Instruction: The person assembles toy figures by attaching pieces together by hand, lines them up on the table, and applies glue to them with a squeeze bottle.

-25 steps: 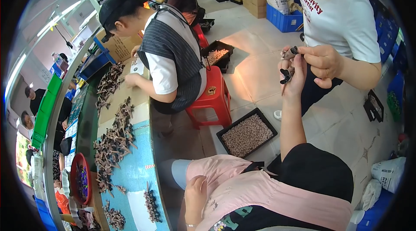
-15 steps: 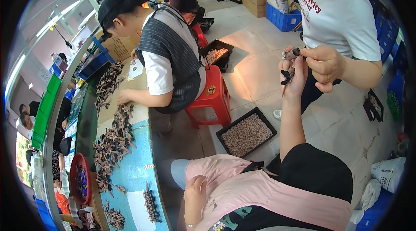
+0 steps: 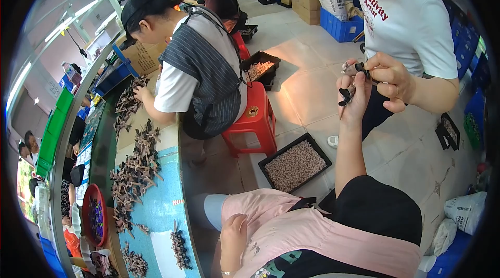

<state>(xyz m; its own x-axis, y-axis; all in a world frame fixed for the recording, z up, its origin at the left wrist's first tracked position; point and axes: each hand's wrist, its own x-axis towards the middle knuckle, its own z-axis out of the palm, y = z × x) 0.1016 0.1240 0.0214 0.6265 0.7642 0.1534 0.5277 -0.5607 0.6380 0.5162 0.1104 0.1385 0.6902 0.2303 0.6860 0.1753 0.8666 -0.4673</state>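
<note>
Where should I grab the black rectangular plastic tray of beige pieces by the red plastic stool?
Probably grip the tray by its rim at both short ends, reaching down from the long side away from the stool, which stands close to the opposite side. Its open, elongated shape and load of loose beige pieces favour a level, two-ended lift.

Two lines of red lettering (image 3: 374,3) run across the chest of a white T-shirt (image 3: 419,28) at the upper right. Dark printing stands on a white sack (image 3: 332,3) right of top centre, on a second sack (image 3: 466,211) at the lower right edge, and on a cardboard box (image 3: 146,58) at the upper left. A wall notice (image 3: 53,89) at the left is too small to read.
</note>
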